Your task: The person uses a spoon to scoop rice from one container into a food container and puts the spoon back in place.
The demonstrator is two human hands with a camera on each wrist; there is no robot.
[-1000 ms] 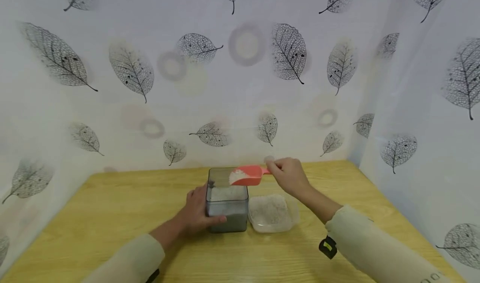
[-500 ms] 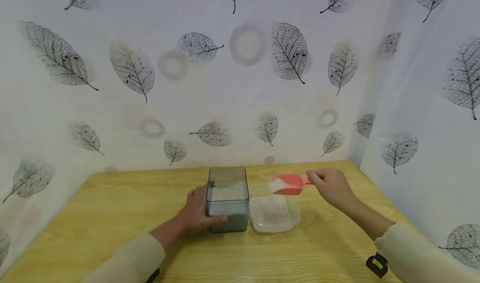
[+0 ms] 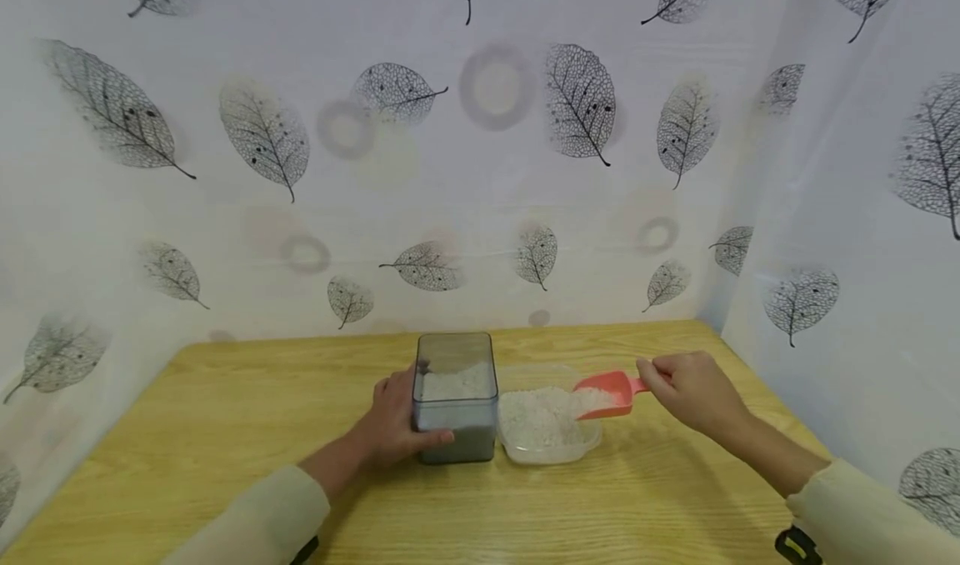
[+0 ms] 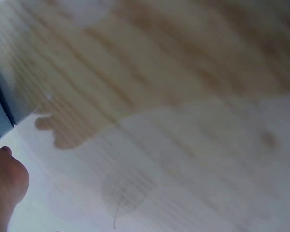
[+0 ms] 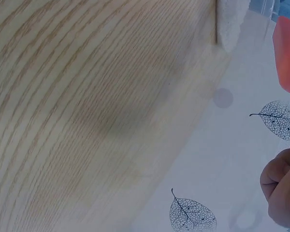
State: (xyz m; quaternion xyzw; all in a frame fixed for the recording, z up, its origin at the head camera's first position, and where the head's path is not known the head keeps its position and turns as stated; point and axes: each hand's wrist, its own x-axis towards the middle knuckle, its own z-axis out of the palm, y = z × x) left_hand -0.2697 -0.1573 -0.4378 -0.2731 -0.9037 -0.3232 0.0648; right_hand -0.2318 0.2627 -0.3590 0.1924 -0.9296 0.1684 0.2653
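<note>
My right hand (image 3: 693, 390) grips the handle of a pinkish-red scoop (image 3: 624, 400). White grains that look like rice lie in the scoop, whose mouth points left, low over the right side of a clear plastic tub (image 3: 551, 455). More of the same white grains (image 3: 540, 419) fill the tub. Beside it on the left stands a tall, see-through grey box (image 3: 455, 444), open at the top and partly filled with white grains. My left hand (image 3: 393, 423) holds this box at its left side, thumb across the front. In the right wrist view the scoop (image 5: 286, 58) shows at the right edge.
Both containers stand side by side on a light wood-grain table (image 3: 262, 432). A white curtain with a leaf print (image 3: 480, 173) hangs behind it and along the sides.
The scoop with its grains has moved from over the grey box to the right, then down to the clear tub. My left hand has stayed on the box.
</note>
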